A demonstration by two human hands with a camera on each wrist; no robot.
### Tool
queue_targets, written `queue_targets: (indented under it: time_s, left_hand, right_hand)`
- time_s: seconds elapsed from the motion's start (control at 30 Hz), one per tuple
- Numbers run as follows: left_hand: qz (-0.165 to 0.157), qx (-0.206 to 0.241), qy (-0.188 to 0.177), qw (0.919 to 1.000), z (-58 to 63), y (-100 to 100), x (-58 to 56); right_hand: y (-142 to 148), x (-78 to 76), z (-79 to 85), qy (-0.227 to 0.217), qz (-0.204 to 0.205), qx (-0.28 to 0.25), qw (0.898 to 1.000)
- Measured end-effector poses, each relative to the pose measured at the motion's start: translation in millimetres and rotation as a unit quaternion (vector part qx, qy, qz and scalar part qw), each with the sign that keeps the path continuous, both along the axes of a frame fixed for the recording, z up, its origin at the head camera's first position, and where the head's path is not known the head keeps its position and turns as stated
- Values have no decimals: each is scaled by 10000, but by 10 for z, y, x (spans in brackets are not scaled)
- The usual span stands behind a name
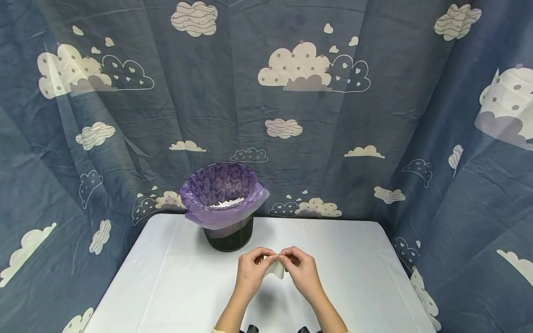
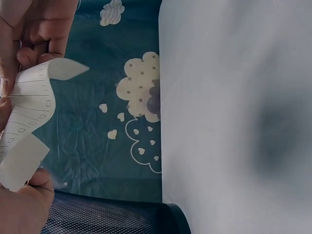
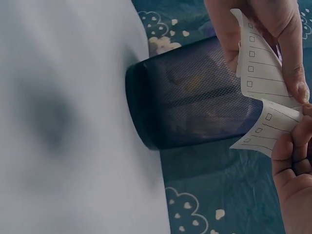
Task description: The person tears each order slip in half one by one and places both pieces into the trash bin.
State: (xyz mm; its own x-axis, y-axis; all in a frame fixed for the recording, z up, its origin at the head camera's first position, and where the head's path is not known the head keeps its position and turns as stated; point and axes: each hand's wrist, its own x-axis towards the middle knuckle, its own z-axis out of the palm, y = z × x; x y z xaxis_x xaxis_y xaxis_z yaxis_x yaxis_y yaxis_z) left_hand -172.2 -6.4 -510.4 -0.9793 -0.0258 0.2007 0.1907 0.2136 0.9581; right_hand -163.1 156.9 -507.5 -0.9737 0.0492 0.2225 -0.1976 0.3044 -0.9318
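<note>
A small white sheet of note paper, printed with lines and small checkboxes, hangs bent between both hands over the table. My left hand pinches it by its upper edge between thumb and fingers. Right beside it, my right hand pinches the same edge, fingertips of both hands meeting at the middle. In the left wrist view the paper curves into a wave, its ends sticking out. The right wrist view shows the paper folded inward at the middle, below the pinching fingertips.
Beyond the hands to the left stands a black mesh bin with a purple bag folded over its rim. White paper scraps lie inside. The table has a white cover; a blue cloud-patterned curtain surrounds it.
</note>
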Motion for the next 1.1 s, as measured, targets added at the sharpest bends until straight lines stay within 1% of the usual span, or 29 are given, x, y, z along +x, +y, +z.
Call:
queue_targets:
  time_s: [0.23, 0.43, 0.6, 0.77, 1.1]
  left_hand:
    - [62, 216, -35, 9997, -7, 18, -7]
    - [102, 403, -21, 9991, 0, 25, -4]
    - [142, 377, -119, 9991, 13, 15, 1]
    - [218, 396, -168, 9988, 27, 11, 21]
    - [419, 384, 3, 9984, 91, -13, 32]
  right_hand:
    - [-18, -26, 28, -602, 96, -531, 9967]
    - [-37, -34, 50, -893, 115, -895, 9919]
    - [-49, -28, 66, -985, 72, -1038, 9897]
    - [-47, -33, 67, -977, -50, -936, 9908]
    - [-3, -52, 94, -778, -243, -724, 9940]
